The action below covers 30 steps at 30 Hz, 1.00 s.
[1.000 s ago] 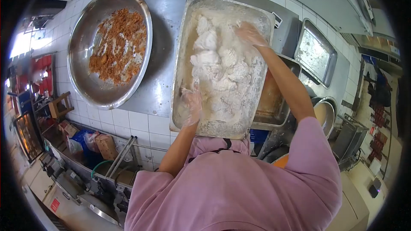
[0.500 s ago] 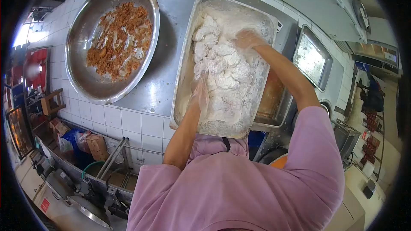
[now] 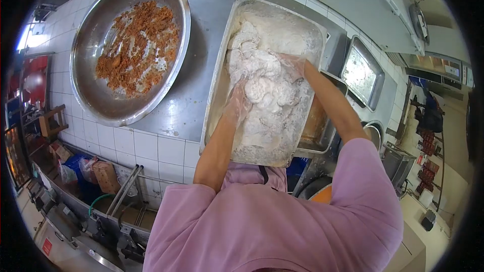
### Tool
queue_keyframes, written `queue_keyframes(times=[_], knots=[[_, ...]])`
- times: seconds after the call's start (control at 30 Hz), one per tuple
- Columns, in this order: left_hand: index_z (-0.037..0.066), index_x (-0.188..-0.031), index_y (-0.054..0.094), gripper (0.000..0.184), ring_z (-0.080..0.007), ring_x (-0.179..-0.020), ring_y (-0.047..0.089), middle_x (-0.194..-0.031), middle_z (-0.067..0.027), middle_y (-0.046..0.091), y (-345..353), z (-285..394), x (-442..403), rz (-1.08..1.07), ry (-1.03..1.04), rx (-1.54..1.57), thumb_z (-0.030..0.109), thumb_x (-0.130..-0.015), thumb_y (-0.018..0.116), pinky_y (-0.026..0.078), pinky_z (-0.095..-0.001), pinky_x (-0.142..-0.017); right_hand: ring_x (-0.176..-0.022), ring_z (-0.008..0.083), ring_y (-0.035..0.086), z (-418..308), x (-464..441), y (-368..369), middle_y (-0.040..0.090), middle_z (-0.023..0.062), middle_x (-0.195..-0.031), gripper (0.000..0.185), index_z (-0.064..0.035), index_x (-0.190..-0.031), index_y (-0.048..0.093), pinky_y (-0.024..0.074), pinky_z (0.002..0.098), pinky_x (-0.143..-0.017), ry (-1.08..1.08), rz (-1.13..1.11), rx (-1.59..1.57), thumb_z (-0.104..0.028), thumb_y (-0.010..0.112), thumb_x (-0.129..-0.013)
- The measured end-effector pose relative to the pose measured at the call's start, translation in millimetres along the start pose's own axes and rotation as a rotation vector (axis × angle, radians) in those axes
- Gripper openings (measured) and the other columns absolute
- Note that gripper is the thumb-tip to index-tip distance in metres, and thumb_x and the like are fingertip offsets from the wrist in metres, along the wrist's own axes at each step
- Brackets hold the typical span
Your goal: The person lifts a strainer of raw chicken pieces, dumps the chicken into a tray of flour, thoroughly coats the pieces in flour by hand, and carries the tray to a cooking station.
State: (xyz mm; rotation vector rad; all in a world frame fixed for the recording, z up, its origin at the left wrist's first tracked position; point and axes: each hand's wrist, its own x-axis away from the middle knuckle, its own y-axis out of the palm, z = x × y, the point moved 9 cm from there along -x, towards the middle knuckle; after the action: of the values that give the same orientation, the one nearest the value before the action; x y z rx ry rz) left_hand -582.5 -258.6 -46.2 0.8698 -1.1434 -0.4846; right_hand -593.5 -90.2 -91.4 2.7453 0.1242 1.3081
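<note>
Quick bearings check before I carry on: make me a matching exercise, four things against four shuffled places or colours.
1. Left hand
2. Right hand
3. Crumbs
4. Shirt

A. Pink-purple
B. At the white-coated pieces, on the side away from the round bowl
C. Inside the round bowl
D. At the white-coated pieces, on the side nearer the round bowl

Pairs: 1-D, 2-B, 3-C, 4-A
</note>
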Motion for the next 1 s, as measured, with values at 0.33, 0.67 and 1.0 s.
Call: queue_keyframes(times=[0.33, 0.67, 1.0], knots=[[0.002, -0.138, 0.045, 0.055, -0.0268, -0.131, 0.042, -0.143, -0.0113, 0.045, 3, 10, 8, 0.343, 0.011, -0.647, 0.039, -0.097, 0.047, 0.037, -0.043, -0.104, -0.105, 0.0166, 0.059, -28, 54, 19, 0.061, 0.0088, -0.121, 0.057, -0.0033, -0.129, 0.055, 0.0481, 0.0294, -0.087, -0.253, -0.038, -0.057, -0.046, 0.053, -0.092], [0.004, -0.141, 0.036, 0.063, -0.0268, -0.129, 0.042, -0.143, -0.009, 0.042, 25, 22, 61, 0.361, 0.244, -0.426, 0.049, -0.098, 0.039, 0.033, -0.0421, -0.107, -0.1, 0.0259, 0.063, -72, 112, 7, 0.063, 0.0192, -0.112, 0.053, -0.0011, -0.129, 0.054, 0.0494, 0.0345, -0.089, -0.042, 0.418, -0.268, -0.038, 0.057, -0.09], [-0.007, -0.122, 0.052, 0.054, -0.03, -0.103, 0.064, -0.114, -0.0178, 0.063, -123, -92, 75, 0.654, -0.006, -0.538, 0.04, -0.096, 0.049, 0.053, -0.0387, -0.085, -0.124, 0.0373, 0.05, 14, 43, 4, 0.055, 0.0252, -0.129, 0.061, 0.0056, -0.12, 0.059, 0.038, 0.043, -0.104, 0.207, 0.559, 0.745, -0.046, 0.041, -0.094]])
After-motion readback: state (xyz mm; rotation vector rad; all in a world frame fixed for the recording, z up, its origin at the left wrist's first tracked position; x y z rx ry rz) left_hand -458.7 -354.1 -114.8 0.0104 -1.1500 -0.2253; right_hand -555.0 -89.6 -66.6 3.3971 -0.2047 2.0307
